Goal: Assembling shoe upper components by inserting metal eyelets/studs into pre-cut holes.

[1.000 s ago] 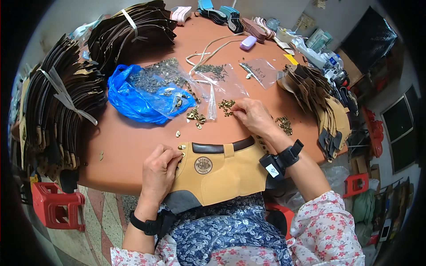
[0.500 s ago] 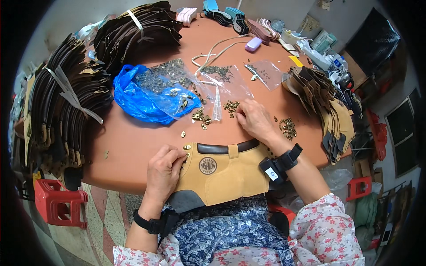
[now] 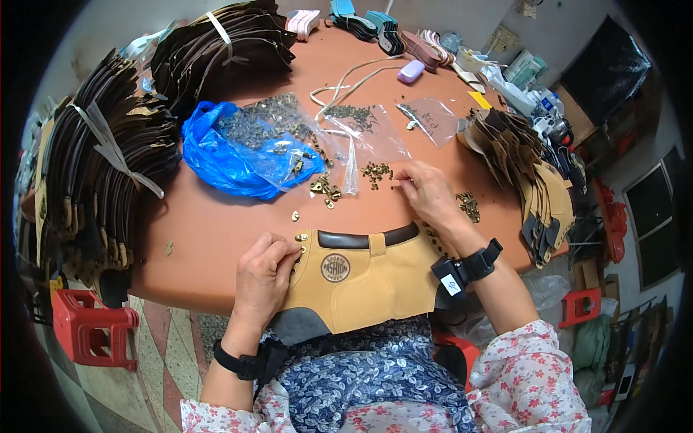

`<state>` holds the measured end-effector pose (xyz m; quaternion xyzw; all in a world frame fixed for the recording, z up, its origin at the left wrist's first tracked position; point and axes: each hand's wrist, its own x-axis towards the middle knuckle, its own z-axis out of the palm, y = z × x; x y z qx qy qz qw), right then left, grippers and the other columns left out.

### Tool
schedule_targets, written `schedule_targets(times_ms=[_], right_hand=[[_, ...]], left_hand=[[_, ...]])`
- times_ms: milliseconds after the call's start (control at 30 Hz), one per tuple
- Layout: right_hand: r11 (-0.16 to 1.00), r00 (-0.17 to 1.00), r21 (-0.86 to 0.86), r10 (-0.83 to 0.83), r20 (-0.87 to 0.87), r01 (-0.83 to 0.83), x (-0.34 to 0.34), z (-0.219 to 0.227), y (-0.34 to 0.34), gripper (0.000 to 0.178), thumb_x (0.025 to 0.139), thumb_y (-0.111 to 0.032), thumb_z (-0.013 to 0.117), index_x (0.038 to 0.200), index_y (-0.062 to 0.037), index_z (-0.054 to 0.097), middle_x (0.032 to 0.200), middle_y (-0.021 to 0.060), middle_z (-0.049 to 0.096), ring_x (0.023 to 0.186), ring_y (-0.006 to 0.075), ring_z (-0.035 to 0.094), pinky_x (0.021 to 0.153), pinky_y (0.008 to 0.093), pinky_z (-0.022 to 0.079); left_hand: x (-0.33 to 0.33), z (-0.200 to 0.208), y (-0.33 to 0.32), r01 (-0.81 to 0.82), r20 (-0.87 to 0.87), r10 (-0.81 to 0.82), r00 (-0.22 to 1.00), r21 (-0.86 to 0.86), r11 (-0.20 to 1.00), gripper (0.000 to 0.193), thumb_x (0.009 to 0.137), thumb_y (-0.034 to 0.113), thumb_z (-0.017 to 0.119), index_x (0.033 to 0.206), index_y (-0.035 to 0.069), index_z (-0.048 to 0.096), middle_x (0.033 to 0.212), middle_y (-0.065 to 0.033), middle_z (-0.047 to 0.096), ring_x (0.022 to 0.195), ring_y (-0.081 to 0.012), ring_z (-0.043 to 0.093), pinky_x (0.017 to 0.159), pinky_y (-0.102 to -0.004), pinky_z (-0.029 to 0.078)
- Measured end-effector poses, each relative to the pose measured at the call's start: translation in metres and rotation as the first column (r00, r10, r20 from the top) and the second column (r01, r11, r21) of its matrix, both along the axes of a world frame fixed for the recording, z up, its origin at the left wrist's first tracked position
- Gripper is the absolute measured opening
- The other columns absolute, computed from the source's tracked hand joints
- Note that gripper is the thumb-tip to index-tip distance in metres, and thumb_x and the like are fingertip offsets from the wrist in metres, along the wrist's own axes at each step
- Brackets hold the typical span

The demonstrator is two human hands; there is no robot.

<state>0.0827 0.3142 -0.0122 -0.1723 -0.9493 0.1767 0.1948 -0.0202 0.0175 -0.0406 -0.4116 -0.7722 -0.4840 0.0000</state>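
A tan shoe upper with a dark padded collar, a round dark emblem and a grey corner lies across the table's front edge and my lap. My left hand pinches its left edge, by a row of eyelets and a brass lace hook. Beyond the upper, my right hand is over the table, thumb and forefinger drawn together beside a pile of small brass rivets. Whatever is between those fingertips is too small to make out. Loose brass hooks lie left of the pile.
A blue plastic bag and clear bags of metal fittings are farther back. Tied stacks of dark uppers stand left; tan and brown uppers stack right. More brass pieces lie beside my right wrist. A red stool stands lower left.
My right hand has moved a little to the right, away from the rivet pile. My left hand keeps its pinch on the upper's edge.
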Motion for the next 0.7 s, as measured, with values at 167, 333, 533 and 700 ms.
schedule_targets(times_ms=[167,333,533,700], right_hand=[[0.993,0.998,0.121,-0.003,0.069,-0.005,0.007,0.003,-0.004,0.01,0.086,-0.011,0.064,0.09,-0.0034,0.07,0.093,0.015,0.067,0.092,0.037,0.063,0.08,0.0462,0.051],[0.988,0.996,0.153,0.017,0.083,-0.03,0.003,0.003,-0.009,0.011,0.086,-0.012,0.064,0.089,-0.0028,0.069,0.093,0.0158,0.065,0.094,0.0372,0.062,0.082,0.0469,0.05],[0.977,0.991,0.187,0.083,0.102,-0.101,-0.004,-0.004,0.002,0.013,0.086,-0.013,0.061,0.089,0.0001,0.061,0.094,0.0194,0.063,0.095,0.0403,0.06,0.083,0.0496,0.048],[0.992,0.99,-0.118,0.059,0.125,-0.044,-0.001,0.028,-0.03,0.009,0.085,-0.007,0.068,0.088,0.0004,0.064,0.075,0.0079,0.064,0.069,0.0182,0.063,0.064,0.0321,0.05]], left_hand=[[0.0,0.001,0.001,-0.006,0.018,0.007,1.0,-0.014,1.0,0.008,0.082,-0.001,0.07,0.089,0.002,0.07,0.085,-0.0108,0.063,0.075,-0.0286,0.065,0.068,-0.036,0.051],[0.0,0.002,-0.002,-0.019,0.001,0.019,1.0,-0.025,0.999,0.008,0.083,0.0,0.07,0.091,0.001,0.071,0.083,-0.0114,0.063,0.074,-0.0274,0.064,0.066,-0.0344,0.05],[-0.002,0.0,0.0,0.005,-0.051,-0.005,0.999,0.0,1.0,0.009,0.082,0.0,0.07,0.091,0.001,0.07,0.081,-0.0113,0.064,0.075,-0.0267,0.065,0.067,-0.0341,0.051],[-0.002,-0.007,0.0,0.013,-0.006,-0.012,1.0,0.047,0.999,0.009,0.082,0.001,0.071,0.091,0.001,0.07,0.082,-0.0108,0.064,0.075,-0.0265,0.065,0.068,-0.0333,0.051]])
